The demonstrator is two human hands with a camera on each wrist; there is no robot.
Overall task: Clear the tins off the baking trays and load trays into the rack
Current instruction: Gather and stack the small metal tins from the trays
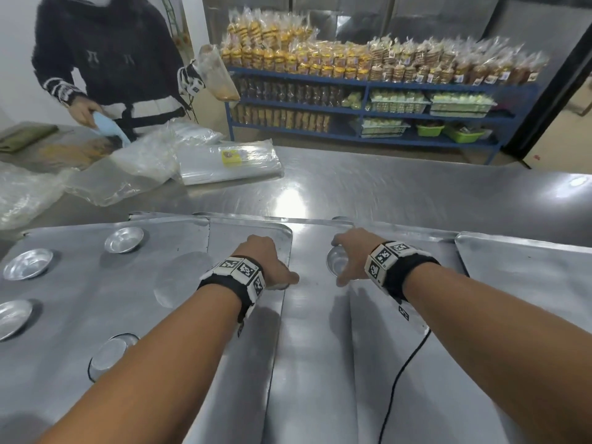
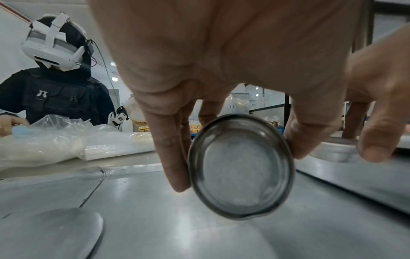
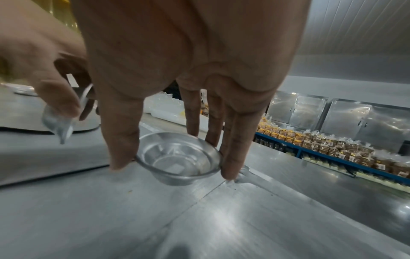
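Several small round metal tins, among them one (image 1: 124,239) at the back and one (image 1: 28,263) at the left edge, lie on the left baking tray (image 1: 96,299). My left hand (image 1: 272,270) is at that tray's right edge and pinches a tin (image 2: 241,166) tilted on its side between thumb and fingers (image 2: 175,157). My right hand (image 1: 346,261) hovers over the middle tray (image 1: 314,347) and grips another upright tin (image 3: 177,157) by its rim. A third tray (image 1: 528,274) lies to the right. No rack is in view.
Across the steel table (image 1: 384,187) a person (image 1: 105,59) handles plastic bags (image 1: 224,161) at the far left. A blue shelf (image 1: 368,84) of packed baked goods stands behind. A black cable (image 1: 400,373) runs across the trays under my right forearm.
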